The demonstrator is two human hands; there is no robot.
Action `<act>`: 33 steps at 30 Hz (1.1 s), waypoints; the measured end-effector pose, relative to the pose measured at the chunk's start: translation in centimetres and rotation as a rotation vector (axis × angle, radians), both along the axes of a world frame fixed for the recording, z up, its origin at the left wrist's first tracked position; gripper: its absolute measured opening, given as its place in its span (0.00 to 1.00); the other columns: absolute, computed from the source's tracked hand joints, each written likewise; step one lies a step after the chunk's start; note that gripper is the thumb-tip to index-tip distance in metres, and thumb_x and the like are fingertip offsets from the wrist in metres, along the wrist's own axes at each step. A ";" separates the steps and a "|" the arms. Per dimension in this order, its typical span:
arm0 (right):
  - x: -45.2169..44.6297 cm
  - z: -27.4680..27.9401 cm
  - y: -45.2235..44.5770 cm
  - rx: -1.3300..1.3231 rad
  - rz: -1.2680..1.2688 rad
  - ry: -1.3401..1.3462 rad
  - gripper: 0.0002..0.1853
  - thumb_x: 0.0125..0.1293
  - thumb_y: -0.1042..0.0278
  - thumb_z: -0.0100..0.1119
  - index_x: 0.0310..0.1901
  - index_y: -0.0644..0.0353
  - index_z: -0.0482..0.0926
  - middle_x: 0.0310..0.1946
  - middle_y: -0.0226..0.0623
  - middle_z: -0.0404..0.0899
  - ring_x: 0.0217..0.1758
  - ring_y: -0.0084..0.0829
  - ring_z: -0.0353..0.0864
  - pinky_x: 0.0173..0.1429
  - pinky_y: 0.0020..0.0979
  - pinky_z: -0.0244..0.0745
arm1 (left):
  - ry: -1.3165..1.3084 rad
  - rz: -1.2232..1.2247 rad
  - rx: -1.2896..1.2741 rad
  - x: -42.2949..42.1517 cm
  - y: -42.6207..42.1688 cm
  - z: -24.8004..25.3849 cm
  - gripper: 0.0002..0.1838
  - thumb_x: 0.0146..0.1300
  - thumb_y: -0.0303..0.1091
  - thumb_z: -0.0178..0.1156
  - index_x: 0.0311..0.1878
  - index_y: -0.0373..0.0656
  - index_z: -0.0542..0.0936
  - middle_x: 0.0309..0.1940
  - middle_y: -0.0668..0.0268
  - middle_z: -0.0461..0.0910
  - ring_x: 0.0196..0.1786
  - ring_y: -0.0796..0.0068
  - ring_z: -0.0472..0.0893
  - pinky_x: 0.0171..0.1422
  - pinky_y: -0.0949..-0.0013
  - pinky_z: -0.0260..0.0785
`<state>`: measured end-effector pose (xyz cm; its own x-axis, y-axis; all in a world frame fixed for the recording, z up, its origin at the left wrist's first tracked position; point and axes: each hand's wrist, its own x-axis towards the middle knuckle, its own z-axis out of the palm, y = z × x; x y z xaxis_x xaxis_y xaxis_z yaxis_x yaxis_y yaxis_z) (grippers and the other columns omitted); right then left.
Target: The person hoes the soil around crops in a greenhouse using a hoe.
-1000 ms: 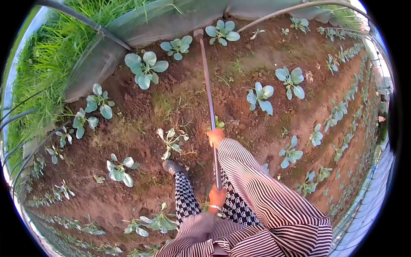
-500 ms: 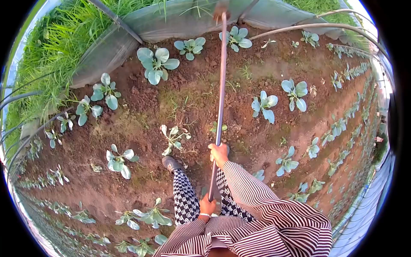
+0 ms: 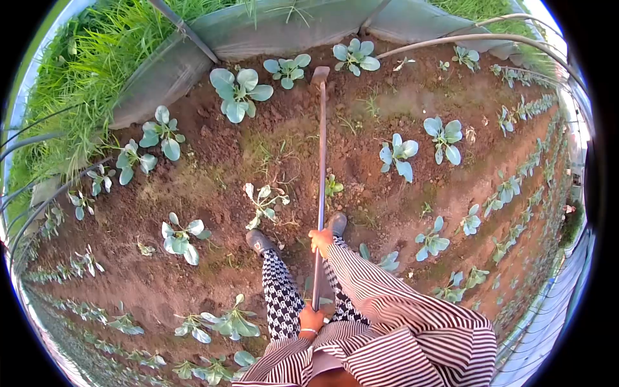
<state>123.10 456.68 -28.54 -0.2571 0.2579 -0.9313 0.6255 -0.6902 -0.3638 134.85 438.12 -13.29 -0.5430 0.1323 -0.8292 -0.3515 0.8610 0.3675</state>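
Note:
A long-handled hoe runs straight out ahead of me, its metal blade down at the soil between two leafy plants. My right hand is wrapped around the handle partway along. Closer to my body, my left hand, with a pale band at the wrist, grips the handle's near end. Flanking the blade are a broad-leaved seedling on the left and another plant on the right. A small green plant grows just right of the handle, and a wilted plant stands left of it.
My shoes stand on the brown soil among rows of similar plants. A plastic sheet wall with slanted poles borders the far side, tall grass behind it. Curved hoops arch at the right, and more plants grow there.
The hoe's head has swung down from near the plastic wall to the soil and slightly left. Both hands keep their grip; my right hand has shifted a little left and toward me.

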 end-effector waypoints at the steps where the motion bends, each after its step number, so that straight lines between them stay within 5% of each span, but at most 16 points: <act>1: -0.8 -0.1 -0.7 0.052 -0.015 -0.043 0.11 0.51 0.69 0.60 0.17 0.62 0.72 0.08 0.34 0.67 0.06 0.30 0.67 0.09 0.31 0.61 | 0.017 0.000 0.035 -0.6 -0.5 0.5 0.14 0.47 0.34 0.59 0.37 0.37 0.77 0.23 0.49 0.79 0.27 0.53 0.80 0.34 0.56 0.72; 8: -4.0 8.2 0.3 0.106 -0.118 0.080 0.09 0.53 0.71 0.58 0.21 0.61 0.67 0.09 0.30 0.63 0.06 0.24 0.61 0.09 0.29 0.58 | 0.015 0.065 0.149 -2.0 -1.0 -0.1 0.14 0.47 0.35 0.58 0.37 0.37 0.75 0.26 0.46 0.79 0.33 0.46 0.80 0.38 0.52 0.71; 11: -7.4 10.0 2.6 0.280 -0.080 0.121 0.13 0.52 0.70 0.58 0.16 0.63 0.66 0.08 0.31 0.64 0.06 0.27 0.65 0.08 0.29 0.59 | 0.100 0.065 0.231 -3.2 0.2 -4.7 0.13 0.48 0.35 0.57 0.37 0.39 0.76 0.28 0.47 0.79 0.35 0.44 0.79 0.40 0.52 0.70; 15: -12.1 8.2 6.3 0.406 -0.069 0.135 0.11 0.54 0.72 0.55 0.18 0.62 0.66 0.08 0.30 0.63 0.06 0.26 0.63 0.08 0.30 0.58 | 0.106 0.123 0.267 -9.0 4.7 -5.3 0.11 0.50 0.34 0.57 0.36 0.40 0.77 0.28 0.48 0.79 0.35 0.46 0.79 0.40 0.53 0.70; 18: -13.7 1.5 8.4 0.382 0.012 0.050 0.11 0.55 0.72 0.54 0.18 0.65 0.68 0.09 0.36 0.66 0.06 0.31 0.66 0.08 0.33 0.60 | 0.106 0.078 0.160 -10.9 6.6 -6.9 0.12 0.50 0.34 0.58 0.38 0.39 0.76 0.28 0.48 0.79 0.36 0.48 0.80 0.41 0.55 0.72; 20: -12.8 -4.1 9.5 0.347 0.116 -0.096 0.11 0.54 0.74 0.54 0.16 0.65 0.68 0.10 0.42 0.68 0.08 0.36 0.69 0.09 0.36 0.61 | 0.022 0.108 0.165 -9.2 7.8 -7.2 0.09 0.50 0.33 0.59 0.33 0.38 0.76 0.23 0.54 0.79 0.30 0.54 0.81 0.36 0.60 0.72; 21: -12.2 -2.5 8.7 0.406 0.142 -0.216 0.10 0.53 0.75 0.53 0.17 0.67 0.70 0.11 0.45 0.70 0.07 0.39 0.69 0.09 0.38 0.61 | 0.183 0.029 0.177 -7.5 7.6 -6.6 0.10 0.50 0.33 0.59 0.34 0.38 0.75 0.19 0.59 0.78 0.22 0.64 0.79 0.30 0.63 0.72; 22: -11.3 -1.3 8.2 0.366 0.082 -0.064 0.10 0.52 0.75 0.52 0.16 0.67 0.69 0.10 0.45 0.70 0.06 0.39 0.68 0.09 0.38 0.61 | -0.069 0.140 0.252 -7.5 7.0 -6.5 0.09 0.50 0.31 0.57 0.35 0.39 0.74 0.16 0.64 0.75 0.16 0.73 0.75 0.22 0.66 0.69; 24: -9.9 0.5 7.1 0.308 0.141 -0.084 0.09 0.54 0.73 0.56 0.20 0.65 0.70 0.12 0.38 0.69 0.08 0.32 0.68 0.08 0.33 0.60 | -0.063 0.145 0.338 -6.5 5.2 -3.5 0.07 0.50 0.29 0.56 0.34 0.39 0.74 0.14 0.66 0.73 0.12 0.76 0.73 0.17 0.68 0.66; 26: -5.3 0.4 3.5 0.233 0.061 0.210 0.11 0.50 0.71 0.56 0.14 0.63 0.72 0.10 0.39 0.71 0.08 0.35 0.70 0.11 0.37 0.62 | -0.167 0.240 0.389 -5.7 2.2 2.0 0.06 0.50 0.28 0.57 0.32 0.39 0.74 0.15 0.66 0.74 0.13 0.76 0.73 0.17 0.68 0.66; 27: -4.1 -0.8 1.1 0.374 0.088 -0.022 0.10 0.49 0.71 0.57 0.14 0.64 0.72 0.10 0.40 0.71 0.08 0.35 0.71 0.11 0.37 0.63 | -0.073 0.104 0.241 -2.6 -0.6 -0.7 0.09 0.49 0.28 0.59 0.34 0.38 0.76 0.16 0.64 0.75 0.14 0.75 0.74 0.19 0.68 0.68; 28: -2.4 0.6 -0.2 0.210 0.066 0.092 0.10 0.48 0.70 0.58 0.15 0.65 0.72 0.10 0.41 0.71 0.08 0.36 0.71 0.12 0.38 0.64 | -0.016 0.027 0.208 -3.2 -1.3 1.8 0.12 0.49 0.32 0.60 0.36 0.37 0.78 0.17 0.61 0.77 0.17 0.74 0.76 0.23 0.67 0.70; 29: -3.0 0.7 -1.2 0.172 0.145 -0.077 0.09 0.48 0.72 0.57 0.16 0.66 0.72 0.11 0.42 0.71 0.09 0.35 0.72 0.11 0.38 0.63 | 0.004 -0.007 0.178 -3.3 -2.3 1.4 0.13 0.49 0.34 0.60 0.36 0.37 0.78 0.18 0.59 0.78 0.19 0.71 0.77 0.25 0.66 0.71; 33: -4.7 4.4 -3.0 0.244 -0.013 -0.038 0.12 0.48 0.70 0.57 0.14 0.64 0.68 0.08 0.39 0.68 0.06 0.33 0.67 0.09 0.34 0.60 | 0.100 -0.038 0.164 -3.5 -4.6 0.5 0.14 0.47 0.37 0.59 0.34 0.37 0.79 0.20 0.54 0.78 0.24 0.60 0.79 0.31 0.61 0.71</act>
